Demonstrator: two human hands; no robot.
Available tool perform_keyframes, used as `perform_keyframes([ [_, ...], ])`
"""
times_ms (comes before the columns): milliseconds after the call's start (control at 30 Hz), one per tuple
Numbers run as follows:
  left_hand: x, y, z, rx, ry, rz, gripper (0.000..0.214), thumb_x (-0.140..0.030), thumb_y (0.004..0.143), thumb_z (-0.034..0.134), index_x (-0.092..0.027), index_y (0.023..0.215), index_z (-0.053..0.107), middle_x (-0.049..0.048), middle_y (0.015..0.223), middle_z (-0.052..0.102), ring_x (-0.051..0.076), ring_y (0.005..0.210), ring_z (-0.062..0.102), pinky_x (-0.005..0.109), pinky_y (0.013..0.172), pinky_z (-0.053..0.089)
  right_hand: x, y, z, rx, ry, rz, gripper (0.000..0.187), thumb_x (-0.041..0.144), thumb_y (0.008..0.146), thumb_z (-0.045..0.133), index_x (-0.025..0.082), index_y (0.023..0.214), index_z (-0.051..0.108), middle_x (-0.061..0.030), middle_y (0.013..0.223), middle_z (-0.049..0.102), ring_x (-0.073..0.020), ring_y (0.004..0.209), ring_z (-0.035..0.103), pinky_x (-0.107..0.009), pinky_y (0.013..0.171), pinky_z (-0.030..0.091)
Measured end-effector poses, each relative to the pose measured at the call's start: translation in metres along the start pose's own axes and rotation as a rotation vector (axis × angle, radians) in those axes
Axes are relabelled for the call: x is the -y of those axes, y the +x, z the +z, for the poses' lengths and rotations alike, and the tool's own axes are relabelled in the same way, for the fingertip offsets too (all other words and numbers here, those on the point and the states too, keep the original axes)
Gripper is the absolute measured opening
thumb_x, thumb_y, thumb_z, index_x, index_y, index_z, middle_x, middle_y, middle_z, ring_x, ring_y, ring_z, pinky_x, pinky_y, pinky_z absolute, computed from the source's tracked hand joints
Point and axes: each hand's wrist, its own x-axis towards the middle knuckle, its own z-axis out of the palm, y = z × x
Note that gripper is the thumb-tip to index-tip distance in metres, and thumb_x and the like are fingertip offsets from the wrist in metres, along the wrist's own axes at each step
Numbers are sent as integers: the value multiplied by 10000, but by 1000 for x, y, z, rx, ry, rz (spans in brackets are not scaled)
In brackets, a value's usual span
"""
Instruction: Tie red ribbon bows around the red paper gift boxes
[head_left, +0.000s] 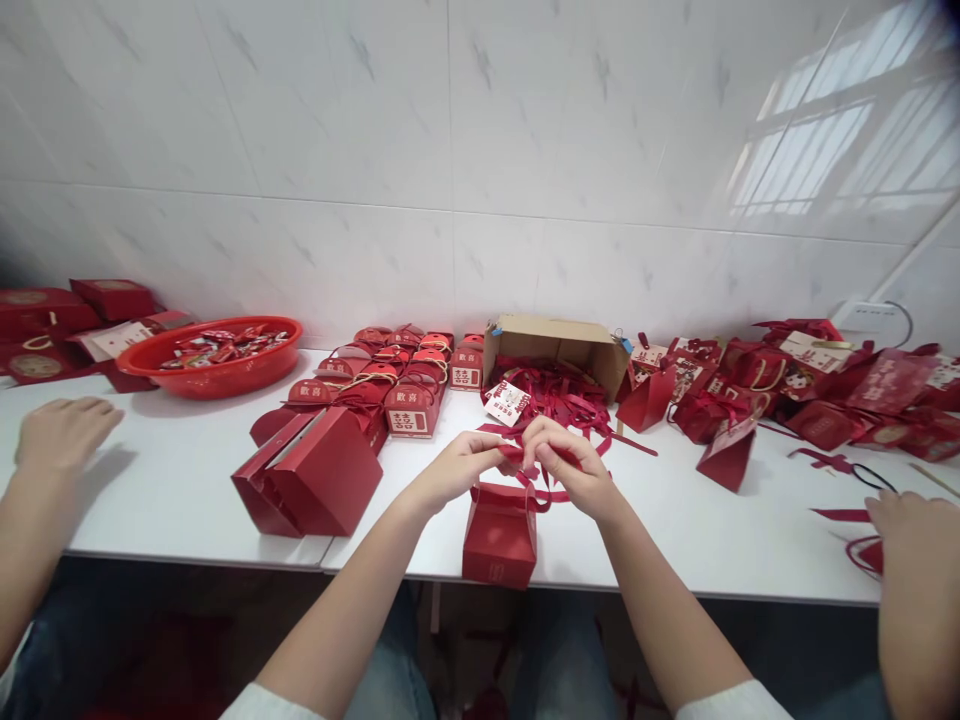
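A small red gift box (500,545) stands upright at the front edge of the white table. Just above its top, my left hand (466,464) pinches a red ribbon (541,503) that loops by the box's handle. My right hand (571,466) is closed on the same ribbon, close to the left one. The fingertips nearly meet, so how the ribbon crosses between them is hidden. Behind my hands, a cardboard carton (555,330) lies on its side with red ribbons (566,395) spilling out. A white printed tag (507,402) rests on those ribbons.
Left of me are large red boxes (322,470), rows of small gift boxes (412,400) and a red basin (217,378) of wrapped sweets. More red boxes (750,375) pile up at right. Other people's hands (67,430) are at the left and right edges.
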Motion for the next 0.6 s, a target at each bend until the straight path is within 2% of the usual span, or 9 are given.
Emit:
perform_keyframes([
  [133, -1, -1, -2, -25, -11, -4, 195, -244, 744, 549, -157, 618, 669, 30, 649, 642, 165, 677, 566, 274, 718, 437, -1, 1, -2, 162, -243, -36, 340, 338, 963, 396, 190, 734, 598, -48, 801, 532, -178, 799, 509, -343, 763, 423],
  [267, -5, -5, -4, -38, -36, 5, 169, -246, 746, 552, -153, 680, 676, 36, 708, 660, 174, 731, 584, 275, 753, 436, -3, 0, -1, 168, -523, -60, 298, 270, 963, 376, 198, 756, 578, -59, 834, 559, -194, 816, 480, -365, 756, 393],
  [367, -7, -8, -6, -34, -45, 21, 213, -271, 767, 533, -151, 663, 676, 48, 726, 670, 190, 769, 596, 288, 786, 437, -4, -1, 1, 142, -576, -73, 270, 243, 955, 382, 199, 775, 578, -62, 837, 562, -196, 811, 481, -362, 736, 395],
  [533, -5, -13, -12, -112, -36, 29, 261, -309, 792, 513, -160, 661, 683, 52, 764, 697, 209, 834, 607, 308, 844, 432, -6, -2, 2, 109, -579, -92, 255, 225, 958, 371, 201, 813, 579, -64, 838, 555, -195, 811, 474, -372, 744, 399],
  [600, -5, -14, -13, -96, -32, 28, 278, -316, 799, 504, -158, 651, 678, 53, 750, 694, 212, 823, 615, 318, 839, 442, -7, -3, 2, 107, -585, -105, 247, 220, 958, 369, 205, 831, 581, -67, 850, 554, -197, 818, 472, -377, 746, 398],
])
